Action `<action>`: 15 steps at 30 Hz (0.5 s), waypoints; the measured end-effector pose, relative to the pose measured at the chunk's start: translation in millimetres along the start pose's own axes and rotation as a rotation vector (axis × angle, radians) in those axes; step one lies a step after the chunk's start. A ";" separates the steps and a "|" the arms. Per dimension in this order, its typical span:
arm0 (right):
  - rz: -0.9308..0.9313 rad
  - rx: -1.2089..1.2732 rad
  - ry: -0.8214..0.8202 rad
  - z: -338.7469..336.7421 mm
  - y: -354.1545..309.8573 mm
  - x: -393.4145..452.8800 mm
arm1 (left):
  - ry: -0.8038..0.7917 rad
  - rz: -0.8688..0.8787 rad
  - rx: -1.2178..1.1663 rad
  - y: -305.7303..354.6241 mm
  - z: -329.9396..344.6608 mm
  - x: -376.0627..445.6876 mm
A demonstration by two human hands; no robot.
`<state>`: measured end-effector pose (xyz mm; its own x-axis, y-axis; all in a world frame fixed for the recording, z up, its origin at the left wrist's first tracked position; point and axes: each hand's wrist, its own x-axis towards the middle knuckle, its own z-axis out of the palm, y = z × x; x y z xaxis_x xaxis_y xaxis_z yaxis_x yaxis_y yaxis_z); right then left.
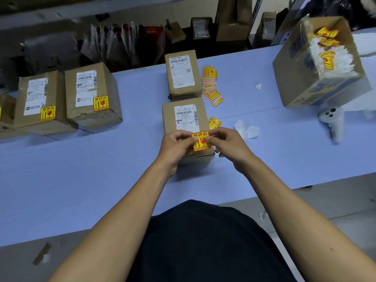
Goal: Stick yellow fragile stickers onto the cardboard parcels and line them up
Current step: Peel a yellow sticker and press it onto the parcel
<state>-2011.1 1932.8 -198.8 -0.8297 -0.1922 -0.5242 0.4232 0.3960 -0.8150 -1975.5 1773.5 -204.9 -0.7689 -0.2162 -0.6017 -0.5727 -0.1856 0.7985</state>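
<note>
My left hand (176, 144) and right hand (227, 142) pinch opposite edges of a yellow fragile sticker (201, 140), held between them over the near end of a cardboard parcel (184, 119) on the bench (101, 169). Two stickered parcels (61, 100) stand in line at left; loose stickers (210, 86) lie beyond my right hand.

Counted contents. Five cardboard parcels are seen: two unstickered at centre, the near parcel (184, 127) and the far parcel (183, 73) at its 12 o'clock, and three stickered at 9 o'clock, the inner parcel (91, 94), the middle parcel (38, 98) and an edge parcel (5, 110), partly cut off. One open carton (317, 64) of stickers is shown at 2 o'clock. One held sticker (201, 140), one loose sticker (214, 122) and one fanned sticker pile (210, 86), uncountable, are present. One white controller (332, 121) and two hands are included.
</note>
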 end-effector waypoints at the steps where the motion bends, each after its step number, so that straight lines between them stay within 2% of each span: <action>1: -0.007 0.006 -0.014 -1.6 -1.0 -0.4 | -0.003 0.001 0.007 0.9 1.0 0.2; 6: 0.008 -0.012 -0.002 -7.1 -4.2 3.9 | -0.015 0.014 0.118 7.0 4.8 4.3; 11: -0.006 0.001 0.075 -6.7 3.1 3.8 | 0.051 0.200 0.450 3.1 13.0 9.6; 15: 0.055 -0.006 0.098 -10.5 8.0 6.3 | 0.055 0.189 0.554 1.3 18.0 15.8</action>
<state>-2016.8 1944.2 -206.0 -0.8370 -0.0813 -0.5411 0.4671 0.4089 -0.7840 -1993.5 1787.1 -213.0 -0.8646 -0.2488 -0.4366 -0.5020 0.3863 0.7738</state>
